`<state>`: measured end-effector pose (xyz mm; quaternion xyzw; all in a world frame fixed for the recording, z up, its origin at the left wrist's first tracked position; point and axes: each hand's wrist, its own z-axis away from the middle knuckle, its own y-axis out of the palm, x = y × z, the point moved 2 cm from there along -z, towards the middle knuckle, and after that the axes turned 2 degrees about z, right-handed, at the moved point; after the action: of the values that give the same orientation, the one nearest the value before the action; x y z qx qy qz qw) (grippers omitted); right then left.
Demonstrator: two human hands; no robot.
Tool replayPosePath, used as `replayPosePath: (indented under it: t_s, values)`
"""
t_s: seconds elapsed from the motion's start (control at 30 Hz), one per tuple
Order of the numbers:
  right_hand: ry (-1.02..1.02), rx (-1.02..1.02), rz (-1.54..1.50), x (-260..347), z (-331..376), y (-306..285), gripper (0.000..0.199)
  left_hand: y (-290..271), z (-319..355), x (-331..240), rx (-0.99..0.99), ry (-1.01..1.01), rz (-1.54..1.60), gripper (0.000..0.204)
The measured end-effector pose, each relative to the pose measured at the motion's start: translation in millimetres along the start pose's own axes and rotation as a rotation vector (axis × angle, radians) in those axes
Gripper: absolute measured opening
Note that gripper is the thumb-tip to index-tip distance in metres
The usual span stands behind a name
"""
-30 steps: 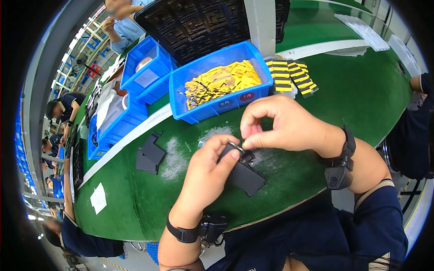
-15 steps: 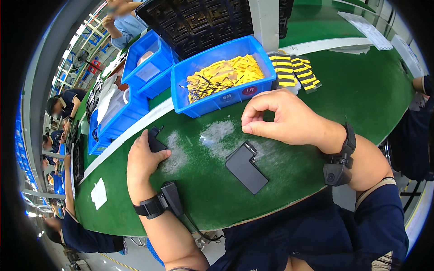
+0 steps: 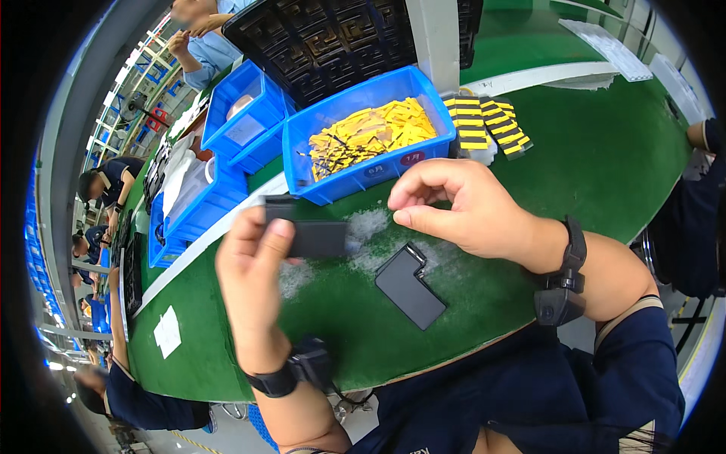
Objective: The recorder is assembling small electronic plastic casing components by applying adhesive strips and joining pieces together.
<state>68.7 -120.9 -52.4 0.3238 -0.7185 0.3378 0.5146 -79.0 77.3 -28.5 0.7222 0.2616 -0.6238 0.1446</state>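
An L-shaped black part (image 3: 321, 239) is raised over the green table, gripped between the thumb and fingers of my left hand (image 3: 253, 265); its far end is a little blurred. A second L-shaped black part (image 3: 412, 291) lies flat on the table, below my right hand (image 3: 476, 204). That hand hovers with thumb and index finger curled into a pinch; whatever may be between the tips is too small to make out. Whitish shavings (image 3: 368, 225) are scattered on the tabletop between the hands.
A blue bin (image 3: 325, 193) of yellow-and-black strips stands just beyond my hands. Striped yellow-and-black pieces (image 3: 499, 125) lie to its right. More blue bins (image 3: 238, 144) line the left. A white paper (image 3: 166, 330) lies at left. Other people sit along the left side.
My left hand has lifted the black part off the table and turned it toward the middle. My right hand has shifted slightly left, still pinched.
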Motion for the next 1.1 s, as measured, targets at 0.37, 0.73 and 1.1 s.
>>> replayPosePath:
  t_s: [0.37, 0.73, 1.1]
  values:
    - [0.071, -0.035, -0.457, 2, 1, -1, 0.009, 67, 24, -3, 0.292, -0.122, 0.172, 0.018]
    - [0.088, 0.156, -0.616, 7, 2, -3, 0.019, 66, 22, 5, 0.506, -0.278, 0.548, 0.019]
    - [0.041, 0.279, -0.611, 4, -1, -7, 0.017, 69, 24, 10, 0.563, -0.382, 0.657, 0.018]
